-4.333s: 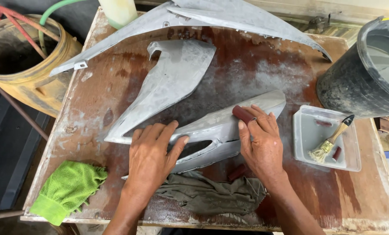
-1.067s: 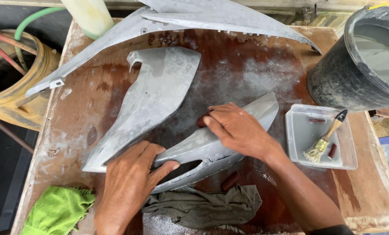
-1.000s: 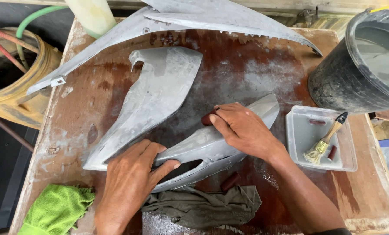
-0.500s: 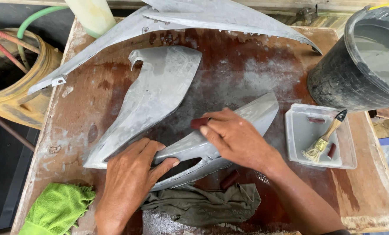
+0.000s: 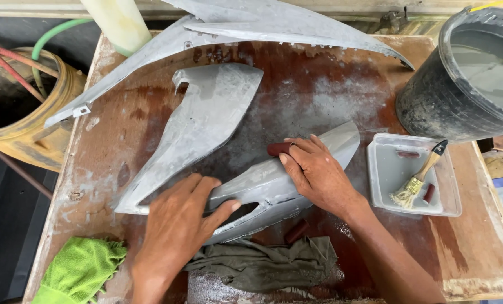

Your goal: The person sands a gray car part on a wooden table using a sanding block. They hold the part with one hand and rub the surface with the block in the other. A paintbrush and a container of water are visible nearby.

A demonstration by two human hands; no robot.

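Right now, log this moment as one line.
left hand: pressing on grey panel | right hand: holding reddish sanding piece against panel | beside: olive rag, brush in tray

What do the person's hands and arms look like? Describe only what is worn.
Both the left hand and the right hand are bare: no gloves, rings or watch visible. The forearms are uncovered as far as the frame shows, with no sleeve in view.

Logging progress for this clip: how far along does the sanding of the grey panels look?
Looks midway. Two grey panels at the back are set aside, dull and dusty. In hand: the left hand steadies the near panel while the right hand presses a reddish sanding piece on it. How much remains cannot be told.
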